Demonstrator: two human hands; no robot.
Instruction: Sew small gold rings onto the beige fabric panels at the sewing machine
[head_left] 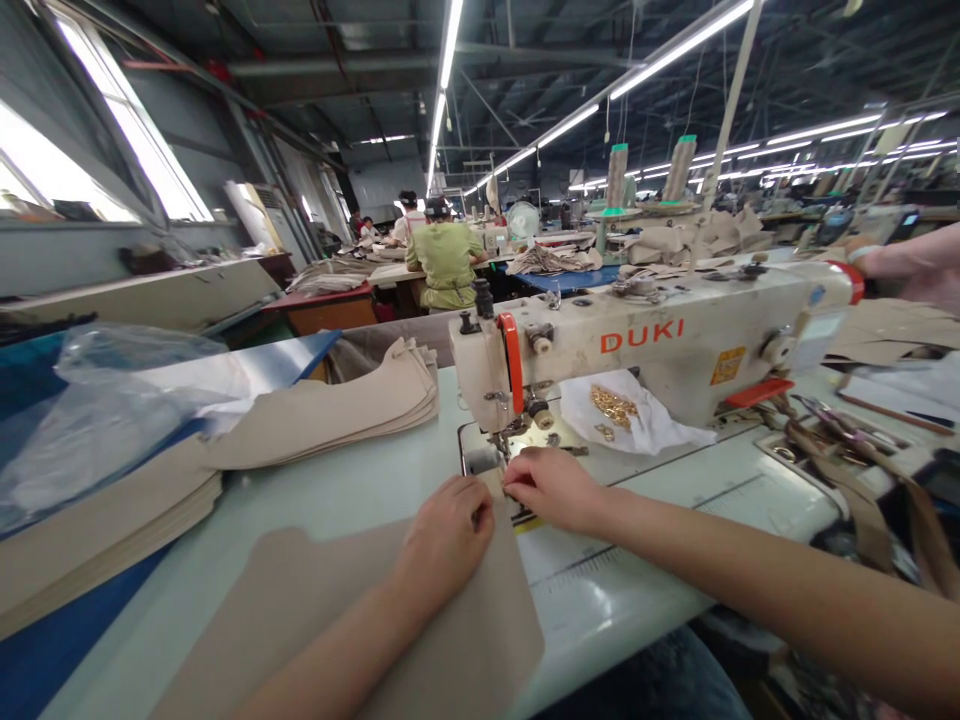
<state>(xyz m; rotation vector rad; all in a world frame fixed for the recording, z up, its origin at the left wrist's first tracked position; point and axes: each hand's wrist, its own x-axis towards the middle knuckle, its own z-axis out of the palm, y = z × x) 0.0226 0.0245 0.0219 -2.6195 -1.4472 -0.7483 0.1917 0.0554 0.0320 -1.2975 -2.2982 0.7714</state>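
Note:
A beige fabric panel lies across the sewing machine's bed, its upper edge reaching the presser foot area. My left hand is on this panel just left of the needle, fingers curled and closed on the fabric. Right beside the needle, my right hand is closed in a pinch; whatever sits between its fingertips is too small or hidden to make out. The sewing machine, white with red lettering, stands directly beyond both hands, and its lamp lights the needle area.
Stacked beige panels lie at left, near clear plastic. Behind the needle, gold metal pieces rest on white cloth. Brown straps lie at right. A person in green sits ahead; another person's arm enters at right.

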